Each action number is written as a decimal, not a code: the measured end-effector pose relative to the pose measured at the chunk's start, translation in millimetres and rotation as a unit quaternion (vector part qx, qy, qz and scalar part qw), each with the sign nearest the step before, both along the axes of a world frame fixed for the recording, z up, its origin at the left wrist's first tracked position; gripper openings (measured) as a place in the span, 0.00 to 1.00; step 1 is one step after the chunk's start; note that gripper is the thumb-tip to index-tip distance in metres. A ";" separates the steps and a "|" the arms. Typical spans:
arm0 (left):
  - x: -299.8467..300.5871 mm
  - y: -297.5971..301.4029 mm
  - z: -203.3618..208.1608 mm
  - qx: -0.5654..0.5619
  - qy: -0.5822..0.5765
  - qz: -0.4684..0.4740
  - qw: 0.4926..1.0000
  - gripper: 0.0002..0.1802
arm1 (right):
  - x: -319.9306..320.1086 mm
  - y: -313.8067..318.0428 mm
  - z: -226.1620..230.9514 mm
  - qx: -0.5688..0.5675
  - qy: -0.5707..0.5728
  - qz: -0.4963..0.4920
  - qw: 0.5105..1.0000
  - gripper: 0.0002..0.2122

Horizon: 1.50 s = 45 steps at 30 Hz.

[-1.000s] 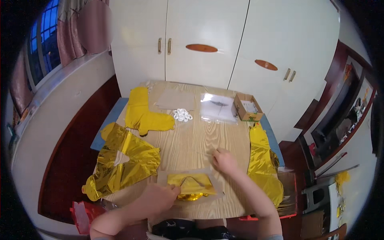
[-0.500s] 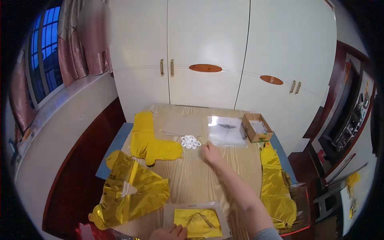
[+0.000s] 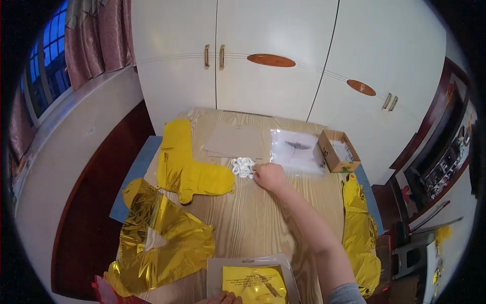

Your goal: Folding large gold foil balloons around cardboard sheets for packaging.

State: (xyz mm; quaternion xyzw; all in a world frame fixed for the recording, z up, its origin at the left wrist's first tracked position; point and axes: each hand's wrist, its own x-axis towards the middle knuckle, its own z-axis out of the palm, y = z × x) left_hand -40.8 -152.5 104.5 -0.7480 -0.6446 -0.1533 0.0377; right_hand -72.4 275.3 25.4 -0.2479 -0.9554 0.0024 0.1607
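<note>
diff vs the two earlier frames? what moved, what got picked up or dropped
The right hand left the flat packet with the folded gold foil and reached forward across the wooden table to the small white bundle; its fingers now touch it, a closed grip is not clear. The left hand stayed at the packet's near edge. The gold foil balloons, cardboard box and clear bag did not shift.

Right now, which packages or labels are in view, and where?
Clear plastic bag: near table edge, flat, yellow printed insert inside; left hand touches it.
Clear sleeve: far side, flat, white sheet with a dark mark.
Cardboard box: far right, small, open, brown.
</note>
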 end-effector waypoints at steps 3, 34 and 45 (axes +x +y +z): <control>1.8 -0.8 0.1 0.006 0.002 0.006 1.000 0.13 | 7.6 -16.3 17.2 -0.001 0.069 -0.006 0.998 0.08; 54.2 -5.8 20.5 -0.099 -0.018 0.072 0.992 0.10 | 283.1 -333.5 91.3 0.001 -0.009 0.163 0.987 0.15; 65.5 -18.2 -44.1 -0.003 0.077 0.054 0.996 0.22 | 308.5 -364.3 52.5 -0.127 0.005 0.106 0.986 0.11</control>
